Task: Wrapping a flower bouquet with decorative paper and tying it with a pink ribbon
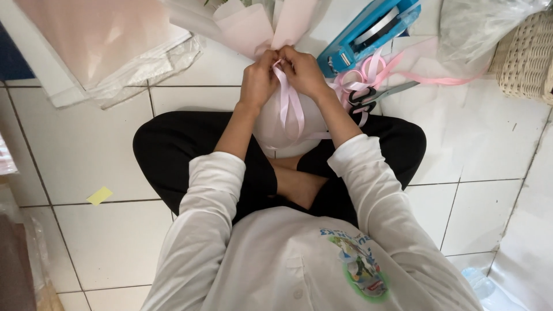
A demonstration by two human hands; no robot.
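Your left hand [257,82] and right hand [303,72] meet at the neck of the pale pink paper-wrapped bouquet [271,124], which lies on the white tiled floor [86,144] between your crossed legs, its open end pointing far. Fingers of both hands are pressed together, pinching the glossy pink satin ribbon [290,103] at the knot; two tails hang toward you.

To tie well: keep even tension on both sides, hold the crossing flat against the wrap (no twist in the satin), and cinch at the narrowest point.

Hard to make out: the knot itself is covered by your fingers. The flowers are cut off at the far edge. The black-handled scissors [368,98] lie right of the hands among loose ribbon loops, near a blue ribbon dispenser [368,29].
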